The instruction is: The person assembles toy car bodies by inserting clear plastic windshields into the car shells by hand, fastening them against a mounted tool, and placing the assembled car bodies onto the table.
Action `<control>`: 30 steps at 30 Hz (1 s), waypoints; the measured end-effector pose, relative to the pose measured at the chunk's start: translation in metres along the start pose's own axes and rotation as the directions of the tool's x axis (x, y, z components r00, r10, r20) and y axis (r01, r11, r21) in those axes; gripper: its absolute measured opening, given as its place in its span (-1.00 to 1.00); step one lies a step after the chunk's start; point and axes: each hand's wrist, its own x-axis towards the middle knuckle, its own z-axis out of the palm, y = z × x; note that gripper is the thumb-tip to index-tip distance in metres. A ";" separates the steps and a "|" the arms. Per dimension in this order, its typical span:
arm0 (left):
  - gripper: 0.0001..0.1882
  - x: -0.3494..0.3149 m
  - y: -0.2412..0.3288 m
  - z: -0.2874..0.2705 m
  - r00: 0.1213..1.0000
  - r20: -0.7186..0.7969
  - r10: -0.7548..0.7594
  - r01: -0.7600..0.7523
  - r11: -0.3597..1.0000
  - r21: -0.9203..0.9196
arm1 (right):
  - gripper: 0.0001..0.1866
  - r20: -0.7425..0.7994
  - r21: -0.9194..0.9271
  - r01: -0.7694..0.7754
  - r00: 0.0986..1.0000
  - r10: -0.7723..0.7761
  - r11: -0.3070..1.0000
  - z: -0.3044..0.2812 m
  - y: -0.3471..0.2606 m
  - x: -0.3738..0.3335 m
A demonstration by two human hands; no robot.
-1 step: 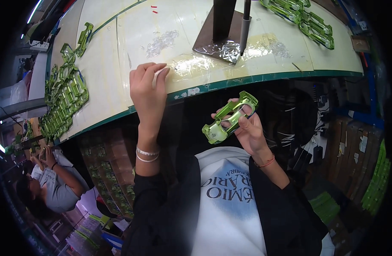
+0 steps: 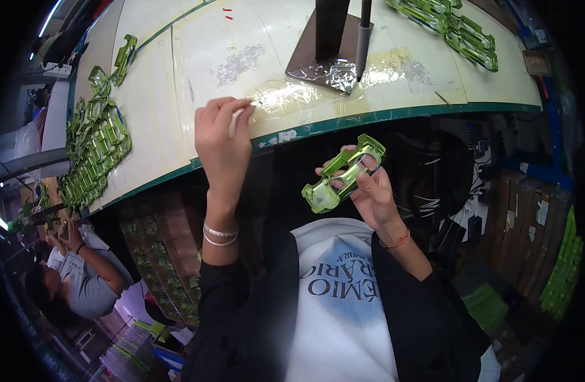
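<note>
My right hand (image 2: 376, 194) holds a glossy green plastic toy car body shell (image 2: 324, 196) in front of my chest. The shell is tilted, with openings through which some fingers show. Raised over the bench's front edge, my left hand (image 2: 224, 137) has thumb and fingers pinched together on a thin white piece (image 2: 235, 121); its exact kind is not clear. Small clear plastic bits (image 2: 240, 63) lie on the bench just beyond that hand.
The white bench (image 2: 159, 121) has a green front edge. On it stand a dark metal post and base (image 2: 305, 54) with a grey rod (image 2: 364, 51). More green shells lie at left (image 2: 105, 149) and far right (image 2: 471, 44). A co-worker (image 2: 92, 267) sits at far left.
My left hand has turned very slightly, with its fingertips a little differently angled around the white piece. The right hand and the green shell stay in place.
</note>
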 end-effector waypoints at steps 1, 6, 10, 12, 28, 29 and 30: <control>-0.88 -0.006 0.009 -0.001 0.998 0.055 -0.006 0.011 0.996 -0.086 | -0.38 -0.008 0.001 0.001 1.000 -0.001 1.000 -0.001 -0.001 0.000; -0.71 -0.027 0.041 0.016 0.988 0.137 0.073 -0.039 0.972 -0.230 | -0.44 -0.003 0.074 0.010 1.000 -0.010 0.997 -0.003 -0.004 -0.002; -0.71 -0.026 0.042 0.025 0.978 0.142 0.154 -0.138 0.984 -0.113 | -0.45 -0.012 0.064 0.008 1.000 -0.007 0.998 -0.003 -0.002 -0.003; -0.70 -0.029 0.041 0.028 0.960 0.122 0.253 -0.252 0.967 -0.025 | -0.45 -0.012 0.075 0.015 1.000 -0.014 0.997 -0.004 -0.003 -0.004; -0.72 -0.048 0.019 0.031 0.950 -0.027 0.312 -0.313 0.946 -0.086 | -0.37 -0.067 0.088 0.019 0.998 -0.013 0.996 0.002 -0.010 0.002; -0.74 -0.046 0.019 0.032 0.955 -0.032 0.295 -0.297 0.950 -0.097 | -0.37 -0.067 0.087 0.020 0.998 -0.014 0.996 0.002 -0.009 0.002; -0.76 -0.044 0.018 0.032 0.960 -0.036 0.279 -0.281 0.954 -0.107 | -0.38 -0.068 0.095 0.020 0.998 -0.013 0.995 0.002 -0.009 0.003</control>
